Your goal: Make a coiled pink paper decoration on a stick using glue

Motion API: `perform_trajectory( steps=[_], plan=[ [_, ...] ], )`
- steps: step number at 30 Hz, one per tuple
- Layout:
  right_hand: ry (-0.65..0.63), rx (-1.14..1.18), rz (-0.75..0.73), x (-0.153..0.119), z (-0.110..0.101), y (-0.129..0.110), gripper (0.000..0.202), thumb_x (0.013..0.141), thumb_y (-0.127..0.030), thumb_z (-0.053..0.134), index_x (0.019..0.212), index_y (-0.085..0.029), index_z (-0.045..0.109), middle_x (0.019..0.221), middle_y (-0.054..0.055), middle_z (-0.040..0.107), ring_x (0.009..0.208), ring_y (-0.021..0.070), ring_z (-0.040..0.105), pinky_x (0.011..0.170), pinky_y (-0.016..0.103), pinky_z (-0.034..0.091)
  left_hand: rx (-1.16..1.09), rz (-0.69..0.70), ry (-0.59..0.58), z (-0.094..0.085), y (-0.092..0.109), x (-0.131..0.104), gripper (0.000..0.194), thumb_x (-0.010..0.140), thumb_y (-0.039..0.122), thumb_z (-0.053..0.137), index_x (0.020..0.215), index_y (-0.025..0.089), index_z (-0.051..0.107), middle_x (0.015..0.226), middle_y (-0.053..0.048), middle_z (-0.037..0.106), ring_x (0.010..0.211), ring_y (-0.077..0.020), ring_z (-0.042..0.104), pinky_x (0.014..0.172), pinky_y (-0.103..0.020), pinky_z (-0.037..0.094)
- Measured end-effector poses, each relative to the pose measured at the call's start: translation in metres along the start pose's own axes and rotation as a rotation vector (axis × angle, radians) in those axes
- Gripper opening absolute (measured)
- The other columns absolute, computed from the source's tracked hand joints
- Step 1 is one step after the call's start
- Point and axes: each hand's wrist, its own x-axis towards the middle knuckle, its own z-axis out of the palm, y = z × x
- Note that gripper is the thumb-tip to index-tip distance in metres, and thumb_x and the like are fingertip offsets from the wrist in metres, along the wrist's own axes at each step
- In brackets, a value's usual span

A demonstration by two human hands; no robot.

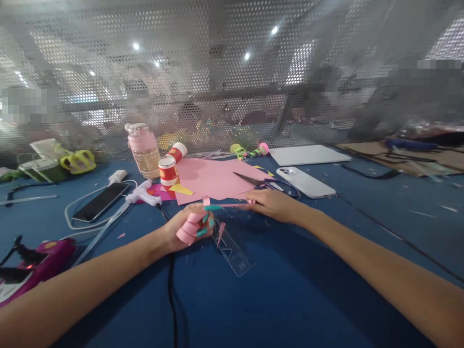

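My left hand (188, 224) is closed around a curled pink paper strip (187, 231), whose loops hang over the fingers. From there the strip's narrow end stretches right to my right hand (266, 202), which pinches it. Just beyond the right hand lie dark-handled scissors (259, 181), on sheets of pink paper (210, 176). Below the hands a clear plastic stencil ruler (234, 256) rests on the blue table, with a small pink scrap (221, 234) on it. The long nails on the left hand are turquoise.
A white glue gun (144, 194), black phone (99, 203) and magenta power strip (43, 263) with cables lie left. Red paper cups (168, 171) and a pink-lidded bottle (143, 150) stand behind. At right are a white phone (308, 182) and white tablet-like slab (310, 154). Perforated metal panel (203, 87) behind.
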Motion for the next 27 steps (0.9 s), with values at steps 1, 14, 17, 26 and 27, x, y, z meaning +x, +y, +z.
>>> perform_trajectory(
  steps=[1,14,17,26,27],
  plan=[
    [0.055,0.074,0.051,-0.001,-0.002,0.001,0.036,0.088,-0.042,0.032,0.061,-0.02,0.043,0.057,0.002,0.053,0.054,0.0149,0.051,0.052,0.026,0.033,-0.007,0.013,0.005,0.0,0.0,0.0,0.023,0.061,0.023,0.065,0.048,0.013,0.049,0.041,0.003,0.046,0.036,-0.0048,0.037,0.038,-0.019,0.028],
    [0.399,1.094,0.355,0.001,-0.004,-0.047,0.042,0.069,-0.058,0.058,0.066,-0.021,0.038,0.041,-0.009,0.049,0.028,0.0056,0.039,0.026,0.017,0.023,0.186,-0.061,0.027,0.005,-0.004,0.002,0.016,0.057,0.02,0.067,0.048,0.011,0.057,0.047,-0.002,0.059,0.041,-0.0065,0.048,0.042,-0.019,0.035],
    [0.455,1.143,0.354,0.0,-0.003,-0.064,0.04,0.07,-0.054,0.06,0.059,-0.018,0.044,0.042,-0.006,0.049,0.027,0.0041,0.037,0.026,0.017,0.022,0.187,-0.086,0.073,0.007,-0.005,0.003,0.017,0.055,0.021,0.069,0.051,0.01,0.057,0.049,-0.003,0.061,0.042,-0.0076,0.052,0.043,-0.019,0.037],
    [0.54,1.21,0.395,0.001,0.008,-0.083,0.033,0.065,-0.045,0.069,0.065,-0.017,0.052,0.046,-0.006,0.053,0.027,0.0029,0.036,0.025,0.016,0.023,0.198,-0.123,0.086,0.011,-0.007,0.002,0.018,0.055,0.023,0.07,0.059,0.009,0.059,0.053,-0.003,0.062,0.045,-0.0081,0.055,0.047,-0.019,0.04],
    [0.546,1.204,0.395,0.001,0.01,-0.082,0.034,0.064,-0.046,0.069,0.065,-0.017,0.052,0.046,-0.005,0.054,0.027,0.0033,0.037,0.024,0.016,0.024,0.2,-0.113,0.087,0.011,-0.007,0.001,0.018,0.055,0.023,0.07,0.059,0.009,0.059,0.053,-0.003,0.062,0.045,-0.0081,0.054,0.047,-0.019,0.04]
  ],
)
